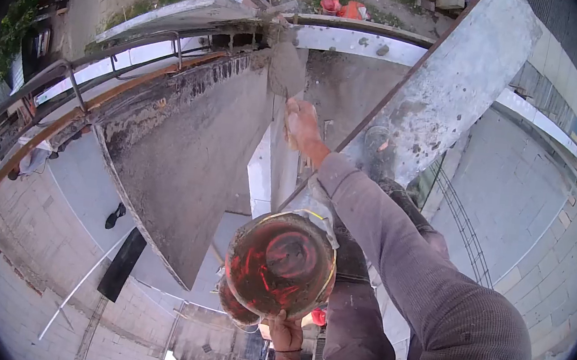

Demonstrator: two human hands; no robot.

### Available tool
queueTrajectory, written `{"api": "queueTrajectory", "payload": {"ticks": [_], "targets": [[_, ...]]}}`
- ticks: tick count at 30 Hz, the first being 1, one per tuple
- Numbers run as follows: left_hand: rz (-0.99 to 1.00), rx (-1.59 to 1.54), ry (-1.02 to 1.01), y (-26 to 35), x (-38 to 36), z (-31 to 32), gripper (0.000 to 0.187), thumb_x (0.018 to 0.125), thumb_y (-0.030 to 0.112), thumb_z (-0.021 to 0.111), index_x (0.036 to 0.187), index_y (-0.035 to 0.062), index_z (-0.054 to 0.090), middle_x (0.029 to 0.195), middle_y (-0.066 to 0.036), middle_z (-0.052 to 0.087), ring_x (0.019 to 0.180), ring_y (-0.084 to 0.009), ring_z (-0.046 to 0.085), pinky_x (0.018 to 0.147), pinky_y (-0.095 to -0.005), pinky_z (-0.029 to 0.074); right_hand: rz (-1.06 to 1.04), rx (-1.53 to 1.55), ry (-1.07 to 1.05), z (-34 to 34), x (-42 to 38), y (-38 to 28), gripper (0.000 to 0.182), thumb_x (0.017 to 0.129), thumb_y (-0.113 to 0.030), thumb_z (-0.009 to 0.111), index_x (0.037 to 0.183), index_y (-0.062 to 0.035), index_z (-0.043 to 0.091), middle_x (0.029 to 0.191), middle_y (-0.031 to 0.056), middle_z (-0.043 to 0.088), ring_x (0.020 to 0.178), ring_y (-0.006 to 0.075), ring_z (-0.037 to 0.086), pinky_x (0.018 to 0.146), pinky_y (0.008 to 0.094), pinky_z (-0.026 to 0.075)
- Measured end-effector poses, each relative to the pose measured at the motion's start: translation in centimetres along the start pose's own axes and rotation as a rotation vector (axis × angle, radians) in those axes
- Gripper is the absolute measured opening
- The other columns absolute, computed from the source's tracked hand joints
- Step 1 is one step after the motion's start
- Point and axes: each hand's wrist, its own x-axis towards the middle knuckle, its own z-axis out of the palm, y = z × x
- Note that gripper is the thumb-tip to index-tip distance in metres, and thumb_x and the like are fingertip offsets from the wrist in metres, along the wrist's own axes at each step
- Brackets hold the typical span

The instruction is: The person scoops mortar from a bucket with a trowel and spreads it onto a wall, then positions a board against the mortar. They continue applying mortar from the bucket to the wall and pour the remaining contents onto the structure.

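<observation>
My left hand (286, 332) is closed on the near rim of a round bucket (280, 263), whose red inside is smeared with grey mortar. Part of a second mortar-stained rim (236, 306) shows beneath it. Further forward, my right hand (303, 125) is wrapped around the handle of a trowel (287, 69). The trowel's grey blade points away from me and overlaps the mortar-covered top of the wall in this view. Most of its handle is hidden in my fingers.
A long spattered board (457, 85) slopes up at right, with my shoe on its lower end. At left stand a large grey panel (186, 148) and a metal railing (68, 72). A rebar lattice (463, 223) hangs at right. The floor lies far below.
</observation>
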Motion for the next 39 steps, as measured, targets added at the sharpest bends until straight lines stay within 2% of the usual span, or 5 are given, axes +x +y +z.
{"api": "queueTrajectory", "payload": {"ticks": [6,12,19,34,39], "targets": [[-0.067,0.008,0.041,-1.4,0.4,-0.3,0.046,0.095,-0.002,0.056,0.139,0.0117,0.051,0.137,-0.012,0.060,0.124,-0.0336,0.060,0.102,-0.0578,0.054,0.275,0.110,-0.198,-4.7,-6.0,-7.3,0.033,0.105,-0.032,0.054,0.108,-0.0007,0.064,0.069,0.0092,0.060,0.045,0.0225,0.057,0.041,0.0390,0.047],[-0.063,-0.044,0.026,-1.9,0.7,-0.7,0.050,0.095,-0.003,0.057,0.142,0.0123,0.050,0.136,-0.013,0.060,0.119,-0.0329,0.063,0.098,-0.0551,0.058,0.159,0.047,0.073,-2.7,-3.1,-7.3,0.031,0.104,-0.030,0.053,0.103,-0.0021,0.066,0.063,0.0084,0.058,0.047,0.0238,0.060,0.043,0.0388,0.049],[-0.088,-0.023,-0.019,-0.2,0.8,0.6,0.047,0.095,-0.002,0.058,0.140,0.0101,0.050,0.138,-0.013,0.059,0.123,-0.0327,0.061,0.102,-0.0538,0.055,0.106,0.018,-0.043,-1.3,-3.1,-11.0,0.031,0.105,-0.027,0.052,0.094,0.0001,0.065,0.063,0.0097,0.059,0.047,0.0227,0.061,0.044,0.0385,0.050],[-0.084,0.038,-0.070,0.6,3.0,1.2,0.049,0.096,-0.002,0.056,0.142,0.0085,0.046,0.138,-0.016,0.058,0.123,-0.0347,0.061,0.099,-0.0562,0.057,0.181,0.769,-0.362,-8.0,-17.6,-17.1,0.022,0.104,-0.027,0.055,0.099,-0.0057,0.056,0.070,0.0051,0.058,0.047,0.0151,0.055,0.037,0.0311,0.042],[-0.105,-0.004,-0.103,1.2,3.0,2.4,0.054,0.095,-0.003,0.056,0.145,0.0105,0.044,0.140,-0.015,0.057,0.126,-0.0354,0.059,0.103,-0.0579,0.054,-0.280,0.513,0.283,-11.3,-17.2,-18.8,0.015,0.102,-0.025,0.059,0.106,-0.0113,0.057,0.076,0.0037,0.059,0.050,0.0137,0.056,0.043,0.0307,0.049]]}}
